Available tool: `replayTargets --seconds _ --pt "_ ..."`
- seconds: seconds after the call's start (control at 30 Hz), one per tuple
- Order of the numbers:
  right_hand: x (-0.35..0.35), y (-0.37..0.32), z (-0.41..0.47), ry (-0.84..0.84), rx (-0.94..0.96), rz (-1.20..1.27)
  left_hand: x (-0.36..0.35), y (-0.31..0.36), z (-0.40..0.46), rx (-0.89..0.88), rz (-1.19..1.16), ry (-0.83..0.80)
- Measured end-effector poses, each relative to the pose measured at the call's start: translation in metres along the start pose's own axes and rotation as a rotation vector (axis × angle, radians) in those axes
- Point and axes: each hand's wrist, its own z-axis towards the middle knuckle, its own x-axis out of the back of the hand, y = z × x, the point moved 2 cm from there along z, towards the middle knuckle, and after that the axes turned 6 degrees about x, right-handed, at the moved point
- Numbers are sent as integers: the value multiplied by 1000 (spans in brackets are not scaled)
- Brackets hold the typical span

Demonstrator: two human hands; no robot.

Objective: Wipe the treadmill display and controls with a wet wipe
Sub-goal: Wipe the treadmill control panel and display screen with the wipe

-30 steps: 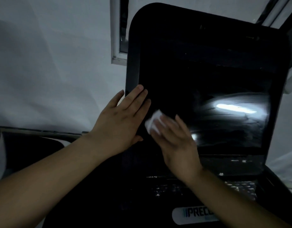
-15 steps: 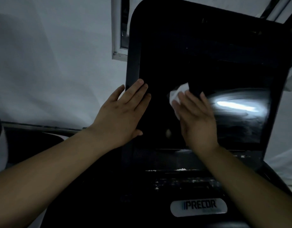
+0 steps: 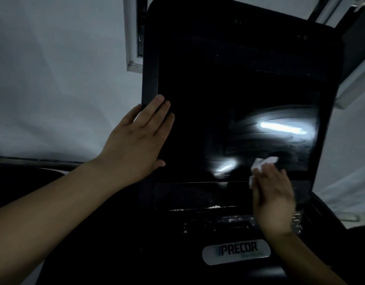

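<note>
The treadmill display (image 3: pixel 229 95) is a large black glossy screen, dark, with wet streaks and light reflections on its right half. My left hand (image 3: pixel 138 140) lies flat against the screen's left edge, fingers together, holding nothing. My right hand (image 3: pixel 272 194) presses a white wet wipe (image 3: pixel 263 163) against the lower right of the screen; the wipe sticks out past my fingertips. Below the screen runs a dark control strip (image 3: pixel 235 221) with small keys, partly hidden by my right hand and wrist.
A silver PRECOR badge (image 3: pixel 237 251) sits under the controls. A white wall (image 3: pixel 54 79) fills the left, with a window frame (image 3: pixel 132 38) behind the console. Dark handrails (image 3: pixel 33 161) extend at the left and right.
My right hand has swept the wipe from the screen's middle down to its lower right. The left hand stays flat on the left edge.
</note>
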Motion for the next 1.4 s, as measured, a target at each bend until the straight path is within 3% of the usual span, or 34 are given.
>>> replayTargets --seconds 0.23,0.4,0.5,0.6,0.7,0.77,0.87,0.97,1.03,1.1,1.2,1.27,1.4 --pt "-24 -147 12 147 335 311 8 15 1 -2 -32 28" --pt "-21 -120 19 154 363 251 8 34 -2 -53 -66 38" --pt "-12 -57 29 107 214 146 8 44 2 -55 -40 -4" --pt "-4 -5 48 148 -124 80 6 57 9 -39 -14 -30" --pt "-4 2 70 197 -350 96 2 65 13 -7 -1 -40" --pt "-7 -28 83 189 -208 92 0 68 14 8 -9 -44" --pt "-14 -83 93 179 185 109 -2 69 17 17 -19 -51" --pt "-12 -69 106 190 310 50 -3 69 19 24 -27 -50" --pt "-8 -27 114 145 202 -28 -3 69 18 28 -10 -62" --pt "1 17 124 154 -40 -40 -4 68 18 32 -15 -66" --pt "10 39 146 205 -284 -7 -5 70 18 36 -25 -76" --pt "10 18 164 201 -189 -7 -2 73 19 42 -51 -68" --pt "3 -55 200 171 224 -30 5 88 35 -2 -69 -54"
